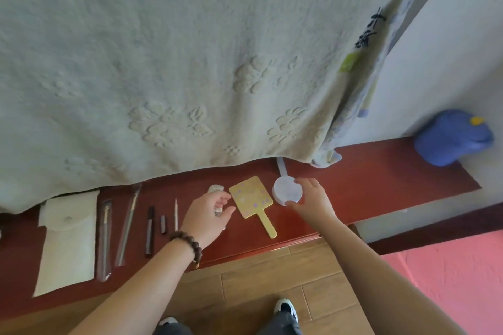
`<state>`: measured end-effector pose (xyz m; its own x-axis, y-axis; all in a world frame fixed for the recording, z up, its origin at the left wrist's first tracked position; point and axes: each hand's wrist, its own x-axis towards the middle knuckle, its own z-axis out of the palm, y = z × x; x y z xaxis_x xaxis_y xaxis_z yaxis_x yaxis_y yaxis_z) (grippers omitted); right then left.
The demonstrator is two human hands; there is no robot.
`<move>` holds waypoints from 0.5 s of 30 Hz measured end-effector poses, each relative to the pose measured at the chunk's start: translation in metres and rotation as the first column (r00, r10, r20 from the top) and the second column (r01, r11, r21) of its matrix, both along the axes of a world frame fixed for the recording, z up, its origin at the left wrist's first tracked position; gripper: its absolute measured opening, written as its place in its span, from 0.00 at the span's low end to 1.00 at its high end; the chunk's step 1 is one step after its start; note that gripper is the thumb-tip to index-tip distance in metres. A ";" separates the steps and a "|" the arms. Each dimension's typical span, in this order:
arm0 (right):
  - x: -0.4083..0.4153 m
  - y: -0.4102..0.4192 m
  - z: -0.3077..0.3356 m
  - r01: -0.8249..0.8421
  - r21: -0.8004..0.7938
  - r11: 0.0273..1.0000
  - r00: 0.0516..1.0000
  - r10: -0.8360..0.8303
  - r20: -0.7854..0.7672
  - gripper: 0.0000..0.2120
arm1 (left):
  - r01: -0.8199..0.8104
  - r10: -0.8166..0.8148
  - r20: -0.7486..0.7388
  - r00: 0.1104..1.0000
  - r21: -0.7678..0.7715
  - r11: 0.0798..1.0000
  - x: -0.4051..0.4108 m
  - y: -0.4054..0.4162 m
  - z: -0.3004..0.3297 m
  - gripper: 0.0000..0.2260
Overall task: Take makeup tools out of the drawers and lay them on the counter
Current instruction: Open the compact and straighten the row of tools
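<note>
On the dark red counter [367, 179] lies a row of makeup tools. From the left: a white pouch [68, 236], two brushes in clear sleeves [104, 239] [128, 228], a dark pencil [149, 228], a short dark cap [162, 224], a thin white stick [176, 213], a small white comb [216, 189], a yellow hand mirror [251, 200]. My right hand [313, 198] grips a round white compact [287, 192] that sits on the counter. Over the comb hovers my left hand [209, 215], fingers loosely curled and holding nothing.
A pale embossed towel [190, 62] hangs over the counter's back. A white handle [281, 167] pokes out below it. A blue cap [451, 137] lies at the right against the white wall. Wooden floor [272, 275], a pink mat [449, 280] and my shoes are below.
</note>
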<state>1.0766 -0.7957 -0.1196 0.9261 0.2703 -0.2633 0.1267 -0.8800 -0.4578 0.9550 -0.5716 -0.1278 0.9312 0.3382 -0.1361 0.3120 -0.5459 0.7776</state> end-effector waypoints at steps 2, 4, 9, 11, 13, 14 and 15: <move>0.021 -0.006 -0.007 -0.160 -0.037 0.986 0.987 0.159 -0.026 0.36 | -0.042 0.042 -0.004 0.999 0.011 0.999 0.009 -0.014 -0.003 0.12; 0.035 -0.010 -0.016 -0.283 -0.046 0.958 0.959 0.281 -0.042 0.39 | -0.117 0.117 -0.037 0.992 0.001 0.993 0.013 -0.032 -0.005 0.13; 0.057 -0.021 -0.029 -0.445 -0.022 0.895 0.895 0.444 -0.027 0.37 | -0.310 0.307 -0.080 0.948 -0.033 0.950 0.009 -0.085 -0.002 0.14; 0.062 -0.023 -0.027 -0.457 0.023 0.889 0.889 0.458 -0.017 0.36 | -0.348 0.343 -0.085 0.936 -0.052 0.936 0.008 -0.101 0.004 0.15; 0.065 -0.027 -0.015 -0.399 0.145 0.906 0.910 0.410 -0.062 0.34 | -0.369 0.361 -0.089 0.928 -0.100 0.924 0.011 -0.112 0.013 0.16; 0.066 -0.030 -0.005 -0.346 0.248 0.905 0.915 0.384 -0.124 0.33 | -0.369 0.360 -0.087 0.929 -0.142 0.919 0.013 -0.115 0.019 0.18; 0.066 -0.034 0.007 -0.289 0.367 0.884 0.902 0.380 -0.205 0.30 | -0.359 0.350 -0.082 0.933 -0.192 0.913 0.016 -0.118 0.026 0.21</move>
